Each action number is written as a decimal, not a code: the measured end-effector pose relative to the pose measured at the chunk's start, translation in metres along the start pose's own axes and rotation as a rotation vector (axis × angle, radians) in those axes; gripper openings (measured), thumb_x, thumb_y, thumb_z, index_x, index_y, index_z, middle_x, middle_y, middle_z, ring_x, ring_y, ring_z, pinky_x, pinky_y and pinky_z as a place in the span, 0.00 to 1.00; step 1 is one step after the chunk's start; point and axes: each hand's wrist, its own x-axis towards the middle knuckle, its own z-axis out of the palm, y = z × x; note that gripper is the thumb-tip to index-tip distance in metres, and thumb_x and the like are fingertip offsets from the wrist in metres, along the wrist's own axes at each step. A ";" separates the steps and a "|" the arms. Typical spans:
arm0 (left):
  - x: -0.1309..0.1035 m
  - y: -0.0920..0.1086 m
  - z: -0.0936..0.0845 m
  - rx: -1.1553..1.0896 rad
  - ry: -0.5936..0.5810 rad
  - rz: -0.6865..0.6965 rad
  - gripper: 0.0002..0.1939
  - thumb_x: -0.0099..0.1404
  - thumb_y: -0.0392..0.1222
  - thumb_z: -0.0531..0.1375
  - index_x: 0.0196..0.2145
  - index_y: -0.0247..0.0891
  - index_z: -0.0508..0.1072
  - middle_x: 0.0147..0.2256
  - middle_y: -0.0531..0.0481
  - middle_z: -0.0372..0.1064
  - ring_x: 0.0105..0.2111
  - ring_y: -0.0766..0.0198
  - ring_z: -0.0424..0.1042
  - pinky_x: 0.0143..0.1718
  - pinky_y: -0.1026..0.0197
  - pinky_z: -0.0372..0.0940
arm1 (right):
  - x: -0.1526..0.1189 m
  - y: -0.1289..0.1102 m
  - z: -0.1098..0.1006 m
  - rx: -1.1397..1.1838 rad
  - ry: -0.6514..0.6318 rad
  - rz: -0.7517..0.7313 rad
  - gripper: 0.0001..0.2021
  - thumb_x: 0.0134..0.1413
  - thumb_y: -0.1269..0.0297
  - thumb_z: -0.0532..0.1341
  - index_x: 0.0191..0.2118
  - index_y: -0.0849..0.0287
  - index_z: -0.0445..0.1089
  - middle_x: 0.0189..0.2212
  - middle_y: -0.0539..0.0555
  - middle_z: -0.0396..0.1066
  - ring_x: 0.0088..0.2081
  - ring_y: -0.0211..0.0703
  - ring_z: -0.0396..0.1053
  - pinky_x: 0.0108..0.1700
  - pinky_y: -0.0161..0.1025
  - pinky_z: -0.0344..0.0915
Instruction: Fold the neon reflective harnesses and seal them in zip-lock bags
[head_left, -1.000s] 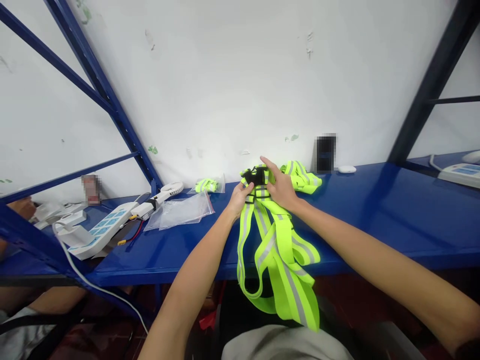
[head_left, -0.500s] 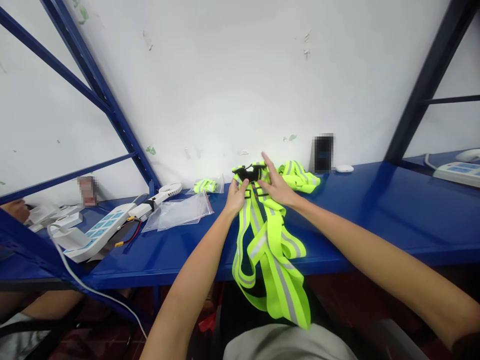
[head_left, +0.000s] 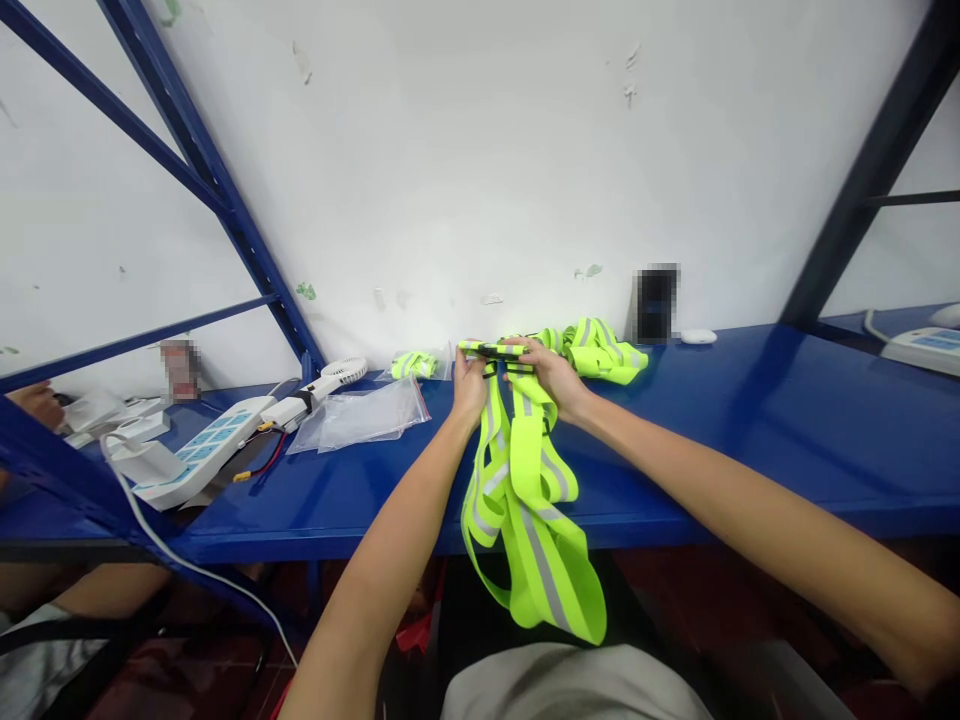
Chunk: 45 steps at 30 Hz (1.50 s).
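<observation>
A white wall [head_left: 465, 170], scuffed and chipped in places, fills the far side. Below it runs a blue bench [head_left: 750, 430], its far edge close to the wall, and a blue metal frame [head_left: 191, 130] slants up on the left.

The largest thing in use is a fluorescent yellow-green reflective strap vest [head_left: 544, 560] with grey stripes. Its far end is gathered over the bench, near the wall, while its loose loops hang over the near edge toward the person's lap. The left hand [head_left: 469, 388] grasps the left side of this gathered end and the right hand [head_left: 555, 375] grasps its right side, with dark fittings showing between them.

A white power strip [head_left: 217, 445] with blue socket faces lies on the left of the bench. Clear plastic bags [head_left: 367, 415] lie flat between it and the left hand. Just beyond the right hand sits a heap of matching reflective straps [head_left: 607, 355]. A white handheld fan [head_left: 345, 371] lies beyond the bags, left of a small bagged reflective strap [head_left: 415, 366].

Right of the heap, a dark pixelated object [head_left: 654, 305] stands upright by the wall. Another person's hand [head_left: 37, 405] shows at the far left. Smallest are a red-and-black cable [head_left: 270, 458] beside the power strip and a white oval case [head_left: 698, 337] just right of the dark object.
</observation>
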 end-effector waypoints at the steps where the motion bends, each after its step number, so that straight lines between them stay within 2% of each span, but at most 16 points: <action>1: 0.001 0.000 -0.001 0.025 0.019 0.048 0.12 0.57 0.31 0.56 0.39 0.42 0.67 0.32 0.56 0.66 0.35 0.65 0.68 0.44 0.64 0.63 | -0.002 -0.001 0.003 0.030 0.004 0.001 0.16 0.51 0.62 0.59 0.47 0.55 0.67 0.33 0.52 0.73 0.32 0.44 0.74 0.35 0.39 0.70; 4: 0.001 0.000 -0.002 0.036 -0.011 0.121 0.09 0.55 0.31 0.55 0.34 0.40 0.68 0.30 0.55 0.65 0.34 0.65 0.67 0.42 0.65 0.63 | -0.002 0.001 0.006 0.036 0.087 0.021 0.14 0.46 0.62 0.64 0.41 0.54 0.64 0.27 0.47 0.70 0.28 0.41 0.70 0.31 0.36 0.66; 8: -0.006 -0.001 0.007 -0.181 -0.166 -0.066 0.11 0.61 0.44 0.55 0.41 0.41 0.68 0.30 0.53 0.67 0.34 0.61 0.71 0.42 0.60 0.66 | 0.005 0.006 -0.003 0.026 0.175 0.055 0.18 0.44 0.66 0.59 0.44 0.51 0.58 0.28 0.47 0.70 0.28 0.43 0.70 0.31 0.38 0.66; 11: -0.009 -0.002 0.011 -0.189 -0.155 -0.118 0.19 0.61 0.51 0.61 0.47 0.42 0.66 0.32 0.54 0.69 0.33 0.62 0.72 0.40 0.59 0.67 | 0.010 0.009 -0.011 -0.054 0.204 0.008 0.26 0.38 0.70 0.58 0.49 0.51 0.58 0.41 0.51 0.71 0.32 0.42 0.71 0.33 0.39 0.69; 14: -0.005 -0.002 0.009 -0.114 -0.089 -0.133 0.28 0.56 0.42 0.67 0.53 0.42 0.64 0.35 0.53 0.73 0.32 0.63 0.74 0.40 0.59 0.68 | 0.013 0.012 -0.015 -0.216 0.204 -0.105 0.36 0.36 0.71 0.61 0.57 0.50 0.56 0.57 0.56 0.61 0.42 0.45 0.71 0.41 0.40 0.71; 16: 0.000 0.000 0.005 -0.101 -0.051 -0.122 0.29 0.55 0.41 0.68 0.53 0.40 0.66 0.35 0.51 0.74 0.32 0.62 0.74 0.40 0.58 0.68 | 0.015 0.013 -0.016 -0.319 0.271 -0.116 0.44 0.37 0.68 0.65 0.64 0.50 0.51 0.62 0.59 0.56 0.50 0.48 0.69 0.48 0.42 0.69; 18: 0.006 0.003 -0.001 -0.104 0.007 -0.089 0.25 0.56 0.43 0.68 0.50 0.38 0.68 0.33 0.50 0.74 0.31 0.61 0.75 0.40 0.57 0.69 | 0.016 0.013 -0.016 -0.353 0.327 -0.043 0.44 0.40 0.63 0.67 0.66 0.51 0.51 0.62 0.61 0.57 0.52 0.51 0.67 0.49 0.44 0.69; 21: 0.013 0.007 -0.009 -0.130 0.130 -0.061 0.23 0.57 0.48 0.67 0.48 0.37 0.70 0.31 0.49 0.74 0.30 0.61 0.75 0.38 0.57 0.70 | 0.015 0.007 -0.020 -0.267 0.206 0.152 0.26 0.49 0.54 0.62 0.54 0.57 0.67 0.52 0.61 0.69 0.41 0.50 0.71 0.35 0.42 0.70; 24: 0.019 0.009 -0.016 -0.153 0.221 -0.037 0.26 0.59 0.53 0.66 0.51 0.39 0.68 0.32 0.49 0.74 0.28 0.62 0.74 0.36 0.58 0.70 | 0.013 -0.003 -0.027 -0.204 0.044 0.232 0.13 0.51 0.57 0.60 0.38 0.61 0.72 0.41 0.60 0.74 0.28 0.42 0.67 0.27 0.39 0.64; 28: 0.022 0.008 -0.021 -0.147 0.250 -0.033 0.29 0.59 0.55 0.65 0.54 0.41 0.66 0.36 0.48 0.75 0.27 0.63 0.74 0.34 0.58 0.71 | 0.012 -0.016 -0.036 -0.293 -0.091 0.101 0.09 0.42 0.67 0.68 0.33 0.60 0.73 0.29 0.52 0.72 0.28 0.38 0.64 0.32 0.38 0.62; 32: 0.021 0.006 -0.021 -0.125 0.260 0.023 0.31 0.59 0.52 0.65 0.57 0.45 0.64 0.44 0.47 0.74 0.30 0.63 0.75 0.35 0.58 0.71 | 0.011 -0.019 -0.038 -0.601 -0.116 -0.033 0.08 0.45 0.65 0.68 0.32 0.58 0.70 0.16 0.43 0.59 0.20 0.35 0.55 0.30 0.38 0.58; 35: 0.020 0.004 -0.020 -0.112 0.244 0.102 0.32 0.59 0.49 0.66 0.59 0.48 0.63 0.47 0.49 0.73 0.34 0.64 0.75 0.36 0.60 0.72 | 0.008 -0.013 -0.031 -0.974 -0.004 -0.186 0.05 0.47 0.69 0.66 0.29 0.58 0.68 0.18 0.47 0.65 0.22 0.38 0.60 0.31 0.39 0.57; 38: 0.018 0.004 -0.018 -0.101 0.220 0.153 0.32 0.58 0.46 0.66 0.59 0.48 0.63 0.46 0.48 0.73 0.36 0.64 0.75 0.36 0.62 0.72 | 0.002 -0.010 -0.020 -1.161 0.019 -0.258 0.05 0.48 0.69 0.65 0.26 0.58 0.67 0.21 0.51 0.68 0.25 0.42 0.63 0.32 0.40 0.57; 40: 0.017 0.005 -0.018 -0.097 0.211 0.170 0.32 0.58 0.45 0.66 0.59 0.48 0.64 0.46 0.48 0.74 0.36 0.63 0.75 0.36 0.62 0.72 | -0.003 -0.012 -0.013 -1.118 -0.061 -0.212 0.08 0.51 0.63 0.64 0.25 0.58 0.69 0.21 0.53 0.69 0.26 0.44 0.65 0.32 0.41 0.60; 43: 0.014 0.009 -0.017 -0.097 0.197 0.145 0.32 0.58 0.45 0.66 0.59 0.48 0.63 0.45 0.48 0.74 0.36 0.63 0.75 0.38 0.60 0.72 | -0.006 -0.021 -0.010 -0.831 -0.225 -0.087 0.17 0.58 0.55 0.58 0.25 0.59 0.74 0.25 0.57 0.74 0.30 0.47 0.70 0.34 0.43 0.66; 45: 0.012 0.013 -0.016 -0.135 0.117 0.086 0.32 0.58 0.43 0.67 0.59 0.48 0.64 0.44 0.49 0.75 0.38 0.61 0.76 0.41 0.58 0.72 | -0.005 -0.026 -0.013 -0.696 -0.168 -0.168 0.19 0.60 0.54 0.56 0.25 0.59 0.75 0.31 0.58 0.76 0.36 0.49 0.73 0.40 0.45 0.69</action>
